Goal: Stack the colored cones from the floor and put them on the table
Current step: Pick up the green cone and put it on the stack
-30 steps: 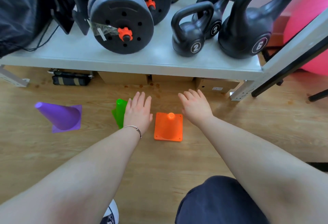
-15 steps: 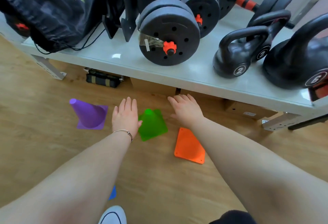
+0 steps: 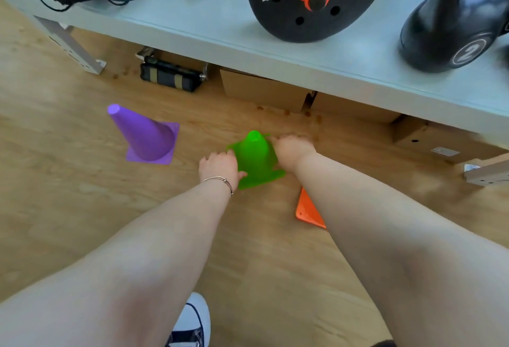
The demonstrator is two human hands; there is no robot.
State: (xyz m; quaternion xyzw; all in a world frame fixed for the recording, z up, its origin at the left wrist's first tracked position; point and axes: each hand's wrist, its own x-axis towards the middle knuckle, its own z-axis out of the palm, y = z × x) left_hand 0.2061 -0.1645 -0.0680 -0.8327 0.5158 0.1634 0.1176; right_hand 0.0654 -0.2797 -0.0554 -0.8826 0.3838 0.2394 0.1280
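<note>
Purple cone point(image 3: 147, 137) stands upright on the wood floor point(image 3: 55, 209), far left, well apart from both hands, untouched.

Left hand point(image 3: 220, 166) has come down from hovering flat over the floor and now sits against the left edge of the green cone point(image 3: 254, 158). Fingers curled together on the base flange; thumb seems to press the near corner. Whether they're under the flange, can't tell.

Green cone is upright between the two hands, on the floor just in front of the table point(image 3: 275, 49).

Right hand point(image 3: 293, 148) has closed in too, now touching the cone's right and far side. Fingers bent and bunched against the cone, motion-blurred, so exact pinch is unclear.

Orange cone point(image 3: 307, 210) lies just behind the right forearm, mostly hidden; only a base corner shows.

Read: a second ago both palms were open above the cones; now it's a two-hand hold on green. Judgement: first pick is starting, nothing stacked yet, table front edge has bare room beside the weight plate point(image 3: 308, 2) and kettlebell point(image 3: 451, 27).
</note>
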